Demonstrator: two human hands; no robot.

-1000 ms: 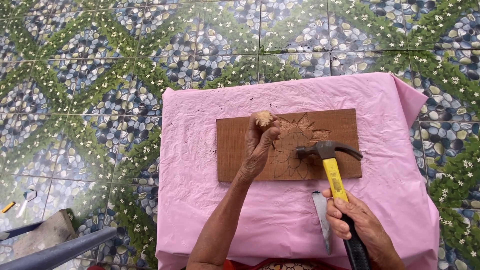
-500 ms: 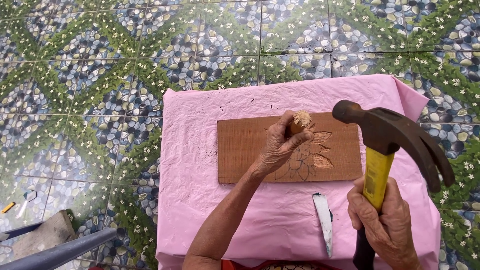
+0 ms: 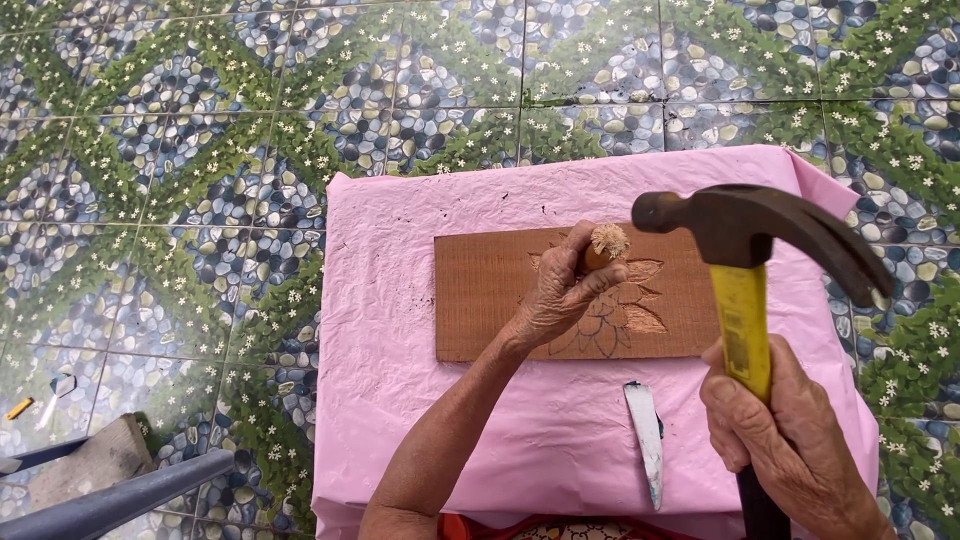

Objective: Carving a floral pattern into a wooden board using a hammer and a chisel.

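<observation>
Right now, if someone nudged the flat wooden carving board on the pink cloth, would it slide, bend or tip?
The brown rectangular wooden carving board looks stiff and lies flat, so tipping or bending seems unlikely. On the crinkled pink plastic cloth it would probably slide, perhaps dragging the sheet. The left hand resting on it likely steadies it.

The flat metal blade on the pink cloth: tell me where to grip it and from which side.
Grip the flat metal blade across its narrow width near the middle, coming from above. It lies flat and lengthwise on the pink cloth, apart from the wooden board, so probably only its long edges offer purchase.
</observation>
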